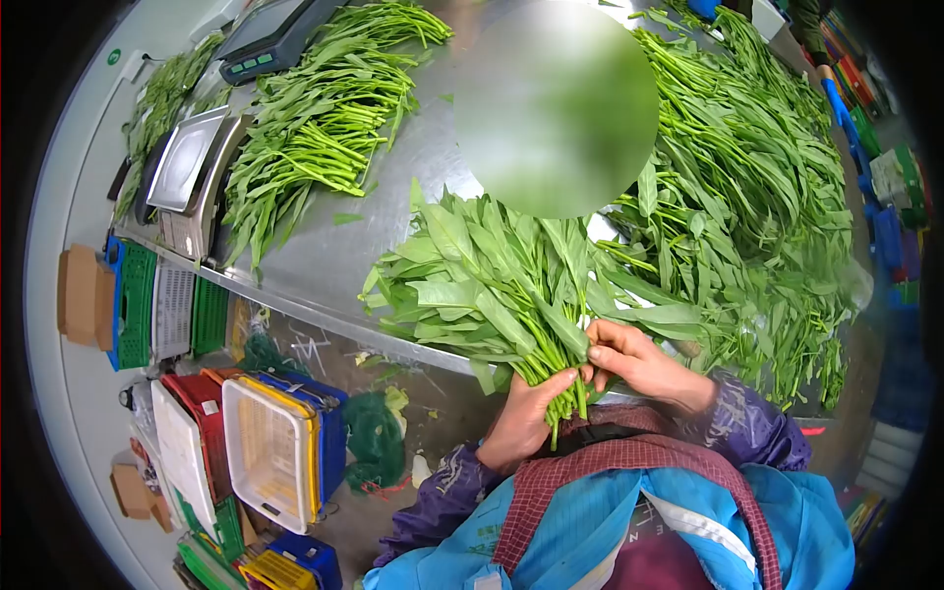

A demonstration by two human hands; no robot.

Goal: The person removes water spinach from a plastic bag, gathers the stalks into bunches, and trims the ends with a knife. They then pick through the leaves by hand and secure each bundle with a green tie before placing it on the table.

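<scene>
A bunch of leafy green stems (501,295) is held upright in front of the body, over the near edge of the metal table (320,300). My left hand (523,418) is wrapped round the lower stems. At the right side of the bunch my right hand (639,362) has its thumb and index finger pinched together at a leaf or stem. Long green stems lie in a big heap (747,187) on the right of the table. Another row of stems (329,128) lies at the left.
Two weighing scales (272,37) (190,162) stand on the table's left side. Below it are stacked plastic crates (270,447), green baskets (135,300), a cardboard box (86,297) and green netting (374,442). A person's arm with a blue glove (836,101) shows at the upper right.
</scene>
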